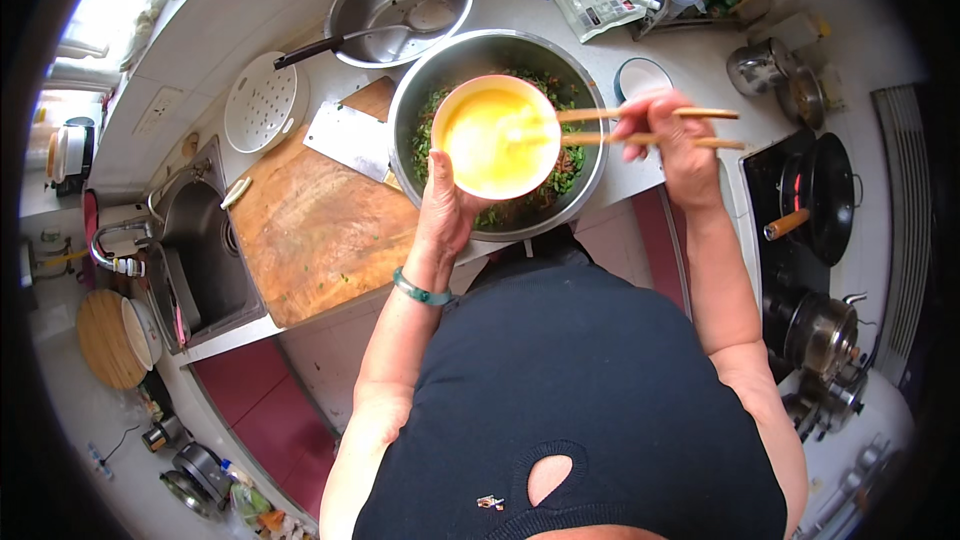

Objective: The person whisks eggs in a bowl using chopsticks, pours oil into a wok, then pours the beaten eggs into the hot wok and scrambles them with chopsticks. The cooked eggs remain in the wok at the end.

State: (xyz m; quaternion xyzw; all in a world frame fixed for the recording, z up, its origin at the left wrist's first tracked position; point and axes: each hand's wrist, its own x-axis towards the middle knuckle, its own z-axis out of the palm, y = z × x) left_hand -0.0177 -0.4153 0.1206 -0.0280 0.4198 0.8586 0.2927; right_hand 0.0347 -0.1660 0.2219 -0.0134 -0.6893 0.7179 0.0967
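My left hand [448, 210] grips the rim and side of a small bowl [551, 169], thumb at its near left edge. Beaten egg [487, 135], bright yellow and blurred, fills much of it. In my right hand [679, 146] is a pair of wooden chopsticks [709, 113], held apart, their tips reaching into the egg. Below the small bowl stands a large stainless steel basin [596, 187] with a chopped green and brown mixture [574, 161] inside. The small bowl hides the middle of that mixture.
A cleaver [349, 139] lies on the wooden cutting board [322, 225], partly behind the basin. Beyond are a white colander [262, 101] and a steel bowl [360, 11] with a ladle [307, 52]. The sink [202, 255] is left; a wok [829, 195] sits on the right-hand stove. A small cup [641, 75] stands behind my right hand.
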